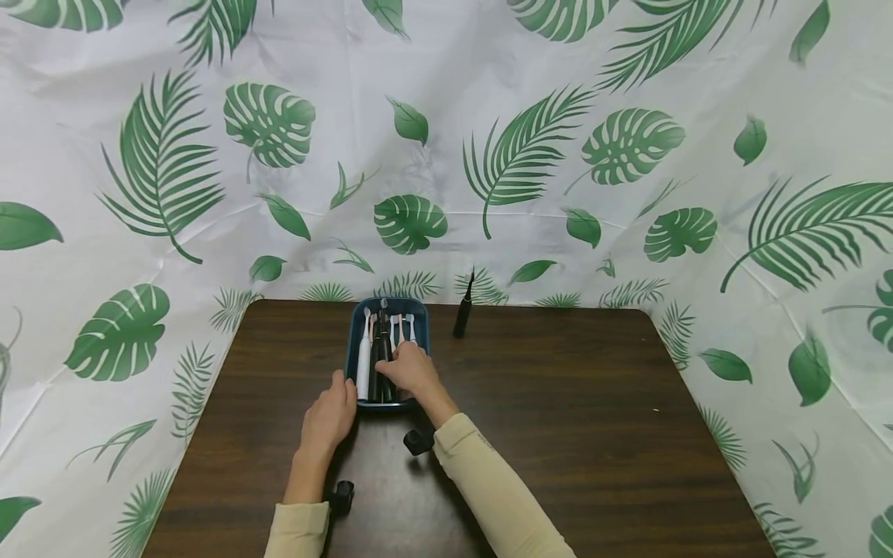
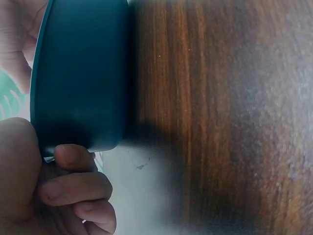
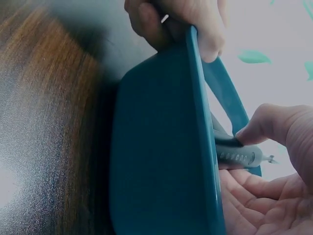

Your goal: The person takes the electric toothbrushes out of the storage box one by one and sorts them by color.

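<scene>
A dark blue tray (image 1: 350,341) sits at the table's back edge. It holds a white electric toothbrush (image 1: 364,364), black electric toothbrushes (image 1: 386,372) and several small brush heads (image 1: 412,329). My left hand (image 1: 331,411) grips the tray at its near left corner, with the thumb over the rim and the fingers curled outside. My right hand (image 1: 413,370) reaches into the tray from the right. Its thumb presses a dark toothbrush handle (image 3: 239,152) in the right wrist view, with the fingers beneath; its palm hides part of the tray's contents in the head view.
Right of the tray, a slim black handle with a thin tip (image 1: 463,314) is at the table's back. The brown wooden table (image 1: 558,426) meets a white leaf-print cloth (image 1: 446,155) behind. Black wrist cameras (image 1: 342,497) sit at both wrists.
</scene>
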{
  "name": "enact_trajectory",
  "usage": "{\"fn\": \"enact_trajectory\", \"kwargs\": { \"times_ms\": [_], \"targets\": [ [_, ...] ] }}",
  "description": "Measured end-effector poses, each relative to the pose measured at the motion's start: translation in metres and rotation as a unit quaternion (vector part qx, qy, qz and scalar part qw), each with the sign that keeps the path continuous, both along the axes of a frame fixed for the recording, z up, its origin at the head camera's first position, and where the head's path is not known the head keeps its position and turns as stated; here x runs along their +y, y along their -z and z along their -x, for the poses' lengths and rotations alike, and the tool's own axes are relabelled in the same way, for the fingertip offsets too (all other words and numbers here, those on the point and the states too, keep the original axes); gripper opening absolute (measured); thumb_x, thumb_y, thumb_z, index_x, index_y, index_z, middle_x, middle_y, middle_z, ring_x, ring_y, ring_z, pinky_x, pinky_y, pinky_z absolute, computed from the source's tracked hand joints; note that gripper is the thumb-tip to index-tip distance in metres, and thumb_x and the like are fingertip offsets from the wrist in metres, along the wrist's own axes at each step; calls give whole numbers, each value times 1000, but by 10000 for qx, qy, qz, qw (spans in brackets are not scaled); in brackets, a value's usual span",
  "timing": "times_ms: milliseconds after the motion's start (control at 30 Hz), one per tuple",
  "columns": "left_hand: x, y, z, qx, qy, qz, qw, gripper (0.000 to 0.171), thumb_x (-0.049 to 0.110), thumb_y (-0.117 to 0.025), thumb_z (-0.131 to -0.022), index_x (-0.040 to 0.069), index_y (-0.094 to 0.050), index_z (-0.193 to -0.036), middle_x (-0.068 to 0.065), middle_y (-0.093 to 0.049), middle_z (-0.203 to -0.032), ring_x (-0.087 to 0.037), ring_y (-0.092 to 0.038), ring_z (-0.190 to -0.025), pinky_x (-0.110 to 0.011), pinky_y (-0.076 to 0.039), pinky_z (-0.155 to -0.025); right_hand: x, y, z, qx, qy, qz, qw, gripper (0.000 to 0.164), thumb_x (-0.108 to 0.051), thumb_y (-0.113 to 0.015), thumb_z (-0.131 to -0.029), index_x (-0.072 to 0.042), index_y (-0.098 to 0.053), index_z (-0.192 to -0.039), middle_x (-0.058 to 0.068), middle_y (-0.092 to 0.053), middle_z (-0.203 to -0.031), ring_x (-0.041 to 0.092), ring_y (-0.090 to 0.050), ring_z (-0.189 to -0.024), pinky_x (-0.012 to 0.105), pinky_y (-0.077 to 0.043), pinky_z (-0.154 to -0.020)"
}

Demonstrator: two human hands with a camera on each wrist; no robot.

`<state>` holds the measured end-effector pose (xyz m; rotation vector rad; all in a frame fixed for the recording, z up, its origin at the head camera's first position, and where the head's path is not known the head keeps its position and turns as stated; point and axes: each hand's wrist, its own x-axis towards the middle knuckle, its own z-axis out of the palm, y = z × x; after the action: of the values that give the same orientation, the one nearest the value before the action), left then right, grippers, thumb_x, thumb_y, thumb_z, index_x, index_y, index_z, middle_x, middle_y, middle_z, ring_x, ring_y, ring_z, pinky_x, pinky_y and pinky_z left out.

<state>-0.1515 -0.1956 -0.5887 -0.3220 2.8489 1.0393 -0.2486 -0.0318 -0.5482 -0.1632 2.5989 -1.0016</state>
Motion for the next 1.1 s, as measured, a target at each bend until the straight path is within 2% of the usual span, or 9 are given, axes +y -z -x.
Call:
{"fn": "enact_trajectory", "kwargs": {
  "times_ms": [133, 200, 300, 400, 467, 633, 867, 1100],
  "targets": [
    [1, 2, -2, -57, -11, -25, 10000, 35, 35, -29, -116, 5, -46, -125, -13, -61, -81, -25, -56, -63, -41, -44, -59, 2, 0, -2, -6, 43, -12, 10000, 44, -37, -76, -95, -16, -49, -68, -4, -41, -59, 15, -41, -53, 33, -35, -52],
    [2, 2, -3, -55, -15, -42, 10000, 35, 35, -30, -116, 5, -46, -124, -13, -60, -80, -25, -56, -63, -40, -44, -59, 3, 0, -3, 47, 86, -19, 10000, 37, -37, -77, -95, -13, -57, -75, -1, -51, -66, 17, -47, -58, 34, -39, -56],
    [2, 3, -4, -24, -23, -75, 10000, 34, 35, -30, -116, 5, -46, -123, -13, -60, -80, -26, -56, -63, -41, -45, -58, 5, -1, -4, 185, 227, 66, 9995, 29, -38, -77, -95, -10, -70, -94, 3, -67, -83, 18, -59, -69, 36, -49, -63],
    [2, 2, -3, 40, -37, -12, 10000, 35, 35, -30, -116, 5, -46, -123, -14, -62, -81, -26, -57, -64, -44, -46, -59, 5, -4, -4, 298, 401, 264, 9984, 37, -39, -76, -95, -9, -72, -116, 4, -76, -102, 17, -68, -80, 40, -57, -74],
    [1, 1, -2, 74, -36, 34, 10000, 35, 35, -30, -116, 4, -47, -123, -15, -63, -81, -26, -58, -64, -46, -47, -60, 6, -6, -5, 359, 534, 425, 9970, 43, -39, -76, -95, -9, -70, -125, 4, -77, -107, 17, -70, -85, 43, -59, -80],
    [1, 1, -2, 73, -5, 93, 9999, 34, 34, -31, -116, 5, -47, -122, -16, -64, -82, -28, -60, -65, -47, -47, -61, 7, -9, -8, 537, 700, 695, 9937, 41, -38, -75, -95, -10, -68, -124, 2, -77, -106, 17, -71, -88, 47, -59, -85],
    [0, 4, -5, 112, -44, 117, 9999, 31, 34, -31, -116, 6, -45, -116, -16, -63, -80, -30, -61, -65, -49, -45, -58, 13, -10, -11, 816, 692, 965, 9896, 35, -35, -73, -95, -9, -70, -119, 3, -74, -103, 17, -67, -83, 40, -58, -79],
    [2, 4, -3, 232, -135, 7, 9996, 33, 35, -28, -116, 6, -45, -114, -16, -61, -78, -30, -59, -64, -49, -45, -58, 24, -11, -7, 1107, 833, 1238, 9826, 35, -37, -72, -96, -10, -70, -118, 0, -72, -100, 15, -65, -83, 39, -56, -82]
  ]
}}
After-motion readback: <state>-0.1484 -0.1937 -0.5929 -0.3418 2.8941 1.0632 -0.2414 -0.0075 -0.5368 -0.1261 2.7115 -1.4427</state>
